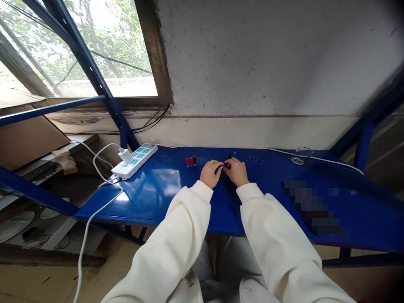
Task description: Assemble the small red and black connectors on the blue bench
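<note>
Above the blue tabletop, my left hand and my right hand meet with fingertips pinched. A small red piece shows between them; its exact kind is too small to make out and the fingers partly cover it. Left of my left hand stand two red cylinders and a black cylinder, side by side. Just beyond my right hand are a small dark piece and a small clear piece. Several tiny pieces lie scattered to its right.
A white power strip with a plugged-in adapter lies at the left, its cord hanging over the edge. A clear glass dish stands at the back right. A pixelated dark object lies at right. Blue posts flank the table.
</note>
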Demonstrator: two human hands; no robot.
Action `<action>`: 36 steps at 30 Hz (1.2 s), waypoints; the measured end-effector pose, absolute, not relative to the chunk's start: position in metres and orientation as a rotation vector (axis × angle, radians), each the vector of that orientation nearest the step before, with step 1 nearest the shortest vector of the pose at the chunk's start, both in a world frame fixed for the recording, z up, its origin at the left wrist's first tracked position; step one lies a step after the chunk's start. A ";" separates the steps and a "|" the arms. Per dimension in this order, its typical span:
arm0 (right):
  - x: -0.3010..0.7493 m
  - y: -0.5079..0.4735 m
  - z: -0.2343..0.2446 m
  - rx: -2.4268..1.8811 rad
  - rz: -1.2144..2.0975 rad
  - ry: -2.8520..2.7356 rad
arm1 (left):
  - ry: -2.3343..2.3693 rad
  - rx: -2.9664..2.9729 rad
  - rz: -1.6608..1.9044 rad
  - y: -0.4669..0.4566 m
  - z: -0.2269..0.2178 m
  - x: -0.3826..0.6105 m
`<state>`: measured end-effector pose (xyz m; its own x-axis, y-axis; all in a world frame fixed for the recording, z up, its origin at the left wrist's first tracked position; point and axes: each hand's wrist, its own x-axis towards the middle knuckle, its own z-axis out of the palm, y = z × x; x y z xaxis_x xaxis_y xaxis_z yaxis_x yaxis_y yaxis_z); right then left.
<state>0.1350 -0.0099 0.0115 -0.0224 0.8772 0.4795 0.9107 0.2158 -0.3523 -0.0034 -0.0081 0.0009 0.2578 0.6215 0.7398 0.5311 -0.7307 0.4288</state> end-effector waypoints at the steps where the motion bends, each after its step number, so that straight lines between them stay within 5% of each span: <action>1: 0.135 -0.010 0.011 -1.644 -0.074 -1.887 | 1.114 2.411 1.487 -0.008 0.001 -0.003; 36: 0.138 -0.010 0.012 -1.843 0.017 -1.941 | 1.326 2.065 1.656 -0.010 0.015 -0.008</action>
<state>0.1385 -0.0096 0.0116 0.0039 0.9486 0.3166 0.9429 0.1019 -0.3170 -0.0078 -0.0097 0.0146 -0.0184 0.7203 0.6934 0.5189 -0.5859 0.6225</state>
